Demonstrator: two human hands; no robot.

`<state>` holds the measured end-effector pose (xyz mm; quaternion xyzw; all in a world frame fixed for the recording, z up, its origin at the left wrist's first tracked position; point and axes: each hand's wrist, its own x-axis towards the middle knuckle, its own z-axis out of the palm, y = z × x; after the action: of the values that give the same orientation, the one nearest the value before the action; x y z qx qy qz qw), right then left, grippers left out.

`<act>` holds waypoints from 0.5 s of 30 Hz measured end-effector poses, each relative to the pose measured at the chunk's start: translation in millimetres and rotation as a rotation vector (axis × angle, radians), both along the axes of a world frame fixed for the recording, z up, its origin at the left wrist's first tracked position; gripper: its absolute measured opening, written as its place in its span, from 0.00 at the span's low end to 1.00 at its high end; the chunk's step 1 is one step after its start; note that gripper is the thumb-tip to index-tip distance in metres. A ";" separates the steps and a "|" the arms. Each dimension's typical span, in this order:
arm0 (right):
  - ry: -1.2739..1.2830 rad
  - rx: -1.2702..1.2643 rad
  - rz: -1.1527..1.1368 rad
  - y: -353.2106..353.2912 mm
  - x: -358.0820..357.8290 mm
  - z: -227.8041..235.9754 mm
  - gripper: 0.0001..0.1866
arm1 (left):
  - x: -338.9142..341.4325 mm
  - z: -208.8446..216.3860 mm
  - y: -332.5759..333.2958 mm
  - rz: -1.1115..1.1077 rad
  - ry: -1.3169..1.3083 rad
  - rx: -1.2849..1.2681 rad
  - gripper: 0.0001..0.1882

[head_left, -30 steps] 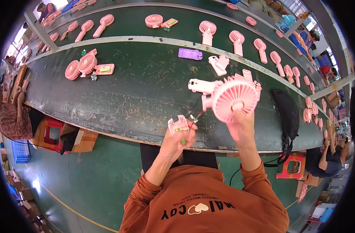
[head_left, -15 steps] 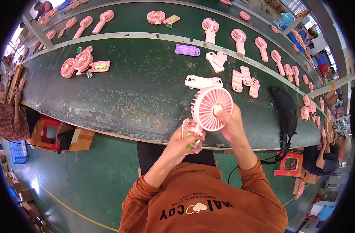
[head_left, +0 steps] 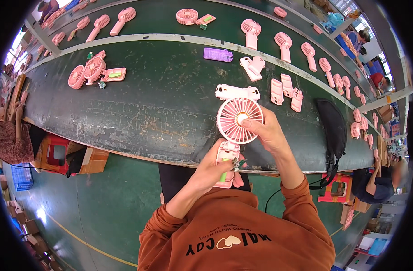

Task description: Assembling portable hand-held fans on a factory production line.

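In front of me at the table's near edge is a pink handheld fan (head_left: 231, 128) with its round grille facing up. My left hand (head_left: 211, 169) grips the fan's opened handle, where a green battery (head_left: 223, 174) and a small green circuit board (head_left: 237, 163) show. My right hand (head_left: 269, 131) holds the fan head from the right, thumb on the hub at the grille's middle. Just beyond the head lies a white casing-shaped holder (head_left: 237, 92), partly hidden behind the grille.
Pink handle shells (head_left: 277, 91) and a purple casing piece (head_left: 218, 54) lie beyond my hands. Opened fans (head_left: 94, 68) sit at the left, a black bag (head_left: 330, 128) at the right. Past a pale rail, a belt (head_left: 157, 22) carries more fans. Other people sit at both sides.
The fan has turned more upright and shifted slightly left, its grille now facing up more squarely. Its open handle shows more. Fans on the far belt have slid slightly right.
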<state>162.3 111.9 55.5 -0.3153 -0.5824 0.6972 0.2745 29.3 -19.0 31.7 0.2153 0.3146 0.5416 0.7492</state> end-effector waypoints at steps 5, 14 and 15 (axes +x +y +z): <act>-0.044 -0.078 0.056 4.2 -1.4 -2.5 0.24 | 5.1 -9.1 -2.0 0.150 -0.076 -0.024 0.14; 0.050 0.175 -0.044 -7.9 1.1 -19.3 0.25 | -3.1 -26.7 5.2 0.161 -0.050 -0.146 0.17; -0.030 0.307 -0.072 -12.7 3.6 -18.7 0.25 | -5.2 -26.6 5.7 0.172 -0.046 -0.167 0.17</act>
<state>165.9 99.2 36.8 -0.3009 -0.6743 0.5849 0.3356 24.2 -13.3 5.1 0.1116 0.3586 0.5807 0.7223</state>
